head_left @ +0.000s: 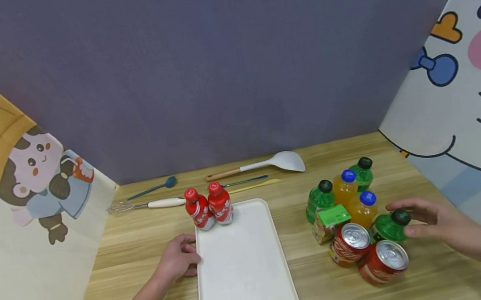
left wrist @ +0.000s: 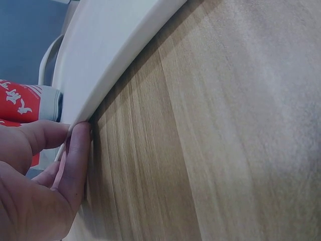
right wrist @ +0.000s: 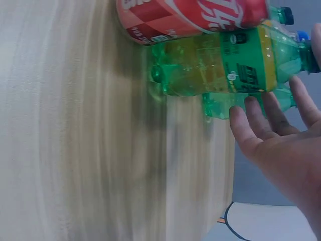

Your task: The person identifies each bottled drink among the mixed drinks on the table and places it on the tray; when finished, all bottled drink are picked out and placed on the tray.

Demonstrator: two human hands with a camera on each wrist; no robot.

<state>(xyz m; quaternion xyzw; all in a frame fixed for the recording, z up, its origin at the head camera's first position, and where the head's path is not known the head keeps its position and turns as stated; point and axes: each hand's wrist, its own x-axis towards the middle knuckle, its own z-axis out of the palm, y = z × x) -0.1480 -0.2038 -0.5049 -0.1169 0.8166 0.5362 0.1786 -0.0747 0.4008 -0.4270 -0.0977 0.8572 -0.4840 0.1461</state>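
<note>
A white rectangular tray [head_left: 244,276] lies on the table, with two red bottles [head_left: 220,203] upright at its far left corner. My left hand [head_left: 179,257] pinches the tray's left rim; in the left wrist view a thumb and finger meet over its edge [left wrist: 115,70]. At the right, my right hand [head_left: 442,225] reaches around a green bottle [head_left: 387,228] with a black cap. The right wrist view has its spread, loosely bent fingers [right wrist: 273,113] beside that bottle's upper part, thumb near the cap.
Around that bottle stand two red cans [head_left: 384,263], two orange drink bottles [head_left: 362,209], more green bottles [head_left: 320,200] and a small green-topped carton [head_left: 331,221]. Along the back lie a whisk [head_left: 161,203], a blue spoon [head_left: 154,186] and a white spatula [head_left: 285,162]. Walls enclose the table.
</note>
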